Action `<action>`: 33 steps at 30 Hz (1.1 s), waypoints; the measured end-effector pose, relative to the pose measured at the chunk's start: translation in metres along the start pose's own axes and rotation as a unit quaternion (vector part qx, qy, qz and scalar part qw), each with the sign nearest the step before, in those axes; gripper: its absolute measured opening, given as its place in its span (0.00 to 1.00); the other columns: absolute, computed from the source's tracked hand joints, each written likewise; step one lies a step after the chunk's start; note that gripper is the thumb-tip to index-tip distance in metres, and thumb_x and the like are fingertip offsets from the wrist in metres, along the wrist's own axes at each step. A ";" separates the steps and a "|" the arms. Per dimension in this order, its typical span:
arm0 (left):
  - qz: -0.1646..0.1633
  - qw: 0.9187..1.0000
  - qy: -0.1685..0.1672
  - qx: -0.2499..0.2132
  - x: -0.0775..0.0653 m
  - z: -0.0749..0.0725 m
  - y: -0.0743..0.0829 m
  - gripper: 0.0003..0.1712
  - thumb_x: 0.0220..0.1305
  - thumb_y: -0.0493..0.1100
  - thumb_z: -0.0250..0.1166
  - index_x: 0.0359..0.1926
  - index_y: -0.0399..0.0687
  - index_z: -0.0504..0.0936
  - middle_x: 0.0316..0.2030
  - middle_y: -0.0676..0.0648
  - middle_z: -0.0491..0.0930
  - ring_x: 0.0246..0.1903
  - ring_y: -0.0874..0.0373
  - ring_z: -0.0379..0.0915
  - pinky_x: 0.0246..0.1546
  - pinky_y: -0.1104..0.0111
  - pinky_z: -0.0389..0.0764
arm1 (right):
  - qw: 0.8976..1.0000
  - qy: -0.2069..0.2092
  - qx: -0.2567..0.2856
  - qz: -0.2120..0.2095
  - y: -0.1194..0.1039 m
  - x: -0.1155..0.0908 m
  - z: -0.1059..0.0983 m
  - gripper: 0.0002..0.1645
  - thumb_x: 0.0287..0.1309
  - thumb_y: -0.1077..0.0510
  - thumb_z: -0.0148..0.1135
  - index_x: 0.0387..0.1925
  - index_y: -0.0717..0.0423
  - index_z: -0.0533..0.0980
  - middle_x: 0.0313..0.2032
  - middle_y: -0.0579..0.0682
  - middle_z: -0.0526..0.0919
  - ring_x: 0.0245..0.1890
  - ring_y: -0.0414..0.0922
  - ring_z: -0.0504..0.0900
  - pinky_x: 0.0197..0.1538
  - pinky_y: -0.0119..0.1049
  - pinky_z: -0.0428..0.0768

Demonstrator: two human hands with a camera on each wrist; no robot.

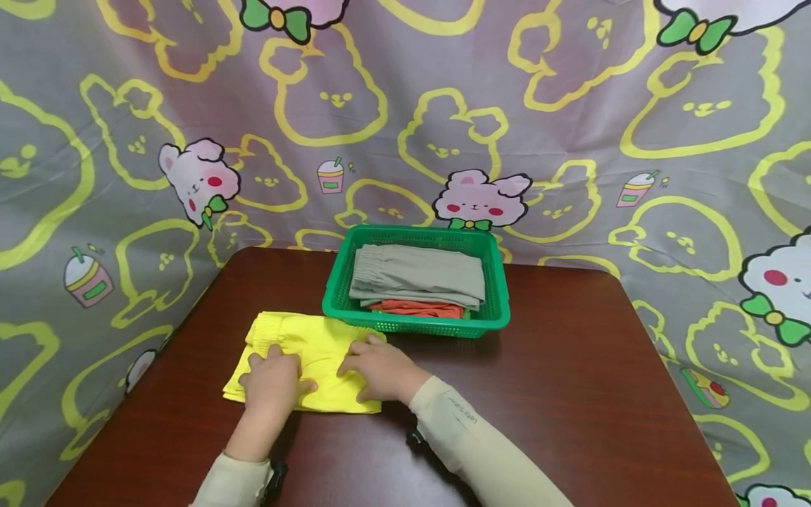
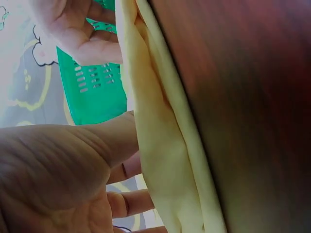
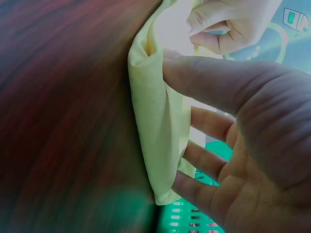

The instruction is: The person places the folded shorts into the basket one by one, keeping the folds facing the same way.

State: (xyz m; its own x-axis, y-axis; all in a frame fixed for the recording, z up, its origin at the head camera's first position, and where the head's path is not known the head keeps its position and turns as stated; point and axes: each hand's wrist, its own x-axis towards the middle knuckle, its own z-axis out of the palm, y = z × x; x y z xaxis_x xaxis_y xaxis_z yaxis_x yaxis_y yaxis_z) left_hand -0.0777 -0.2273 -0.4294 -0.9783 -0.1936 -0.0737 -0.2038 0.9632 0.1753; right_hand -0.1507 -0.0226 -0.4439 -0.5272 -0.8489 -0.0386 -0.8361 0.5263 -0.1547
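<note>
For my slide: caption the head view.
Both hands press folded yellow shorts beside a green basket.

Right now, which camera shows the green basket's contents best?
The head view: the green basket shows whole, grey folded clothing over an orange piece. Both wrist views catch only its slotted wall.

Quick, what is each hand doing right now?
Left hand: open, pressing flat on the yellow shorts.
Right hand: open, fingers resting on the same shorts.
</note>
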 end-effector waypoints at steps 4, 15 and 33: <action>0.002 1.000 0.003 0.002 -0.002 0.001 0.005 0.22 0.50 0.56 0.81 0.29 0.46 0.82 0.39 0.34 0.74 0.44 0.24 0.69 0.31 0.33 0.74 | 1.000 0.005 0.006 -0.002 0.003 -0.005 0.001 0.29 0.47 0.45 0.82 0.54 0.33 0.84 0.51 0.38 0.79 0.51 0.42 0.71 0.50 0.30 0.72; 0.053 0.998 0.019 0.012 -0.011 0.005 0.013 0.22 0.49 0.58 0.80 0.34 0.49 0.84 0.39 0.39 0.76 0.42 0.31 0.70 0.29 0.40 0.75 | 1.000 0.004 0.005 0.009 0.008 -0.027 -0.005 0.28 0.46 0.46 0.82 0.52 0.34 0.84 0.51 0.37 0.79 0.49 0.41 0.70 0.47 0.29 0.72; 0.107 0.994 0.015 0.027 -0.025 0.006 0.027 0.18 0.56 0.57 0.74 0.43 0.53 0.87 0.46 0.43 0.77 0.47 0.34 0.69 0.37 0.41 0.73 | 1.000 -0.005 0.012 -0.015 0.026 -0.052 -0.009 0.27 0.50 0.48 0.81 0.53 0.37 0.83 0.53 0.39 0.78 0.51 0.42 0.70 0.54 0.32 0.73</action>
State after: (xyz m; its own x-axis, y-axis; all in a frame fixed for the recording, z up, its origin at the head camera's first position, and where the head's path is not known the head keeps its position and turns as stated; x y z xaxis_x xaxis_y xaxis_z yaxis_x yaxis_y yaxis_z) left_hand -0.0585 -0.1950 -0.4286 -0.9999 0.0112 -0.0108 0.0097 0.9915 0.1300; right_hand -0.1459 0.0360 -0.4375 -0.5002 -0.8648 -0.0440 -0.8476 0.4994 -0.1793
